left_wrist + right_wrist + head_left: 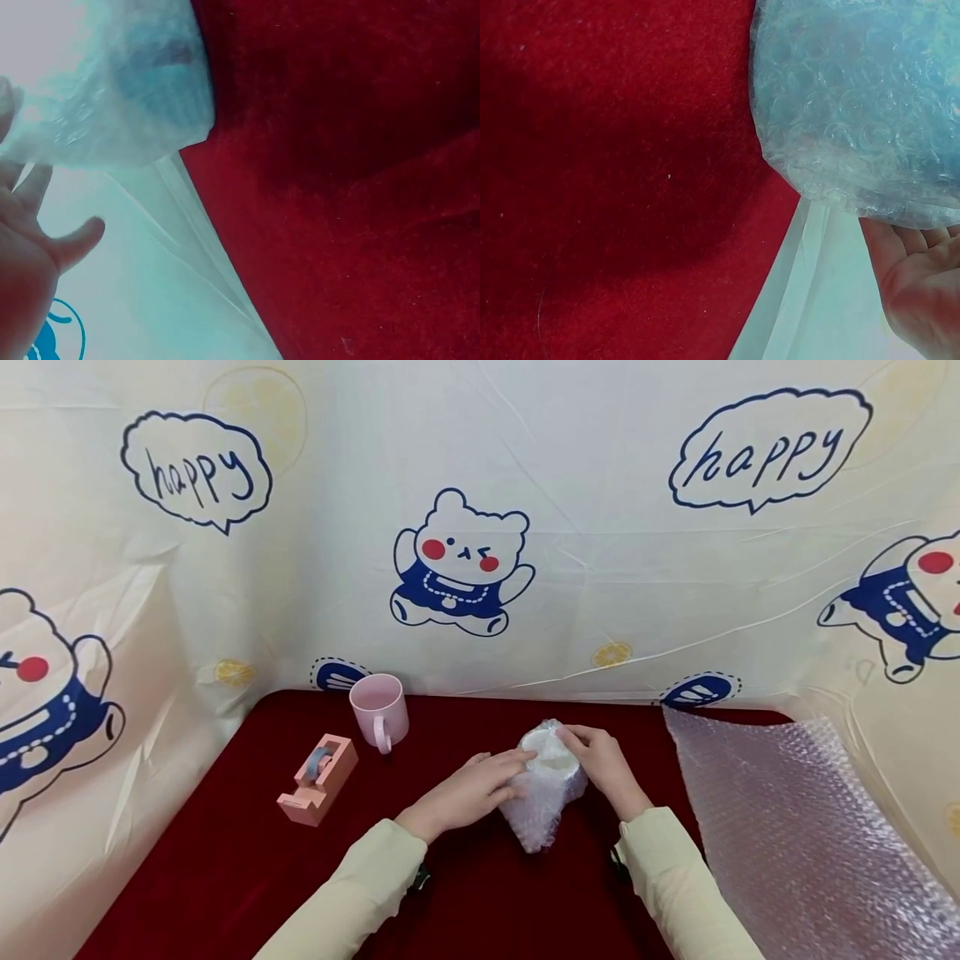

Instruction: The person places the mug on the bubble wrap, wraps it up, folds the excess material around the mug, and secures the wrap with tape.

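A bundle of bubble wrap (534, 814) stands on the red cloth, and a round white end (557, 755) shows through at its top. Clear bubbles of the wrap (847, 97) fill the upper right of the right wrist view. My left hand (480, 787) lies along the bundle's left side, fingers reaching onto its top edge. In the left wrist view that hand's thumb stands out, away from the wrap (112, 97). My right hand (603, 764) grips the wrap at the top right rim; its fingertips are partly hidden behind the bundle in the right wrist view.
A pink mug (380, 714) stands at the back left. Nearer on the left is a pink tape dispenser (321, 783) with a roll of tape (318, 764). A large sheet of bubble wrap (795, 827) covers the right side. Printed cloth (600, 568) hangs behind the table.
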`<control>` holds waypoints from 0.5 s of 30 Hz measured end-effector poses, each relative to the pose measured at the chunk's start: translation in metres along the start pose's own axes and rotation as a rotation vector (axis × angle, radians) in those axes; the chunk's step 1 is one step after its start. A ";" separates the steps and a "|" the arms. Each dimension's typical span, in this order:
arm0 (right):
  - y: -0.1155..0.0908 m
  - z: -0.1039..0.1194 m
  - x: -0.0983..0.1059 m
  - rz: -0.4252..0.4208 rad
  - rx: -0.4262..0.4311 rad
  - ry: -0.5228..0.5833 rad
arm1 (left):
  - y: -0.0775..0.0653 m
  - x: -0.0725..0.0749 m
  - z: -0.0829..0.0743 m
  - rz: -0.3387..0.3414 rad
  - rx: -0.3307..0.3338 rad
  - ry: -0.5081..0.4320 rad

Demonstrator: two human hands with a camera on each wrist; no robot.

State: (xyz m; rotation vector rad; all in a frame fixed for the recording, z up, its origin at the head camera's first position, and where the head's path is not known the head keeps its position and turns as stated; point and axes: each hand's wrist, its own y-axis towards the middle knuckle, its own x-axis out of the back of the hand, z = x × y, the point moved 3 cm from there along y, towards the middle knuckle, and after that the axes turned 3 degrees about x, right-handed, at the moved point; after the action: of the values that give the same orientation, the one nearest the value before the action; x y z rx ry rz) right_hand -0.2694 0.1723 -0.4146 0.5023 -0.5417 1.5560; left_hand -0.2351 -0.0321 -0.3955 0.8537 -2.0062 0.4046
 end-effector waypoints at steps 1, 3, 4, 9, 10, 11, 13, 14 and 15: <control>0.000 0.000 0.000 -0.002 -0.001 -0.001 | 0.000 -0.001 0.000 -0.001 0.016 0.006; 0.000 0.000 0.000 -0.005 0.001 -0.009 | 0.000 -0.004 0.000 -0.012 0.050 0.025; 0.001 0.000 0.000 -0.005 0.000 -0.010 | 0.001 -0.005 0.000 -0.028 0.056 0.036; 0.001 -0.001 0.000 -0.004 -0.014 0.000 | 0.002 -0.008 -0.003 -0.126 0.068 0.082; 0.001 -0.001 0.000 -0.005 -0.014 0.000 | 0.002 -0.009 -0.003 -0.146 0.063 0.103; 0.000 -0.001 0.000 -0.005 -0.012 0.003 | 0.002 -0.009 -0.004 -0.167 0.057 0.119; 0.000 -0.001 -0.001 -0.008 -0.003 0.006 | 0.002 -0.011 -0.004 -0.211 0.032 0.175; 0.000 0.000 -0.001 -0.012 -0.002 0.011 | 0.002 -0.012 -0.004 -0.238 0.014 0.200; 0.000 0.000 -0.001 -0.015 0.004 0.010 | 0.003 -0.013 -0.004 -0.264 -0.003 0.222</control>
State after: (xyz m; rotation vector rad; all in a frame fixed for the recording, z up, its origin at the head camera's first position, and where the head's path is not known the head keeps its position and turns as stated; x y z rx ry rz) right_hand -0.2690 0.1716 -0.4156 0.5004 -0.5263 1.5446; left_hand -0.2297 -0.0227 -0.4038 1.0114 -1.6647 0.3298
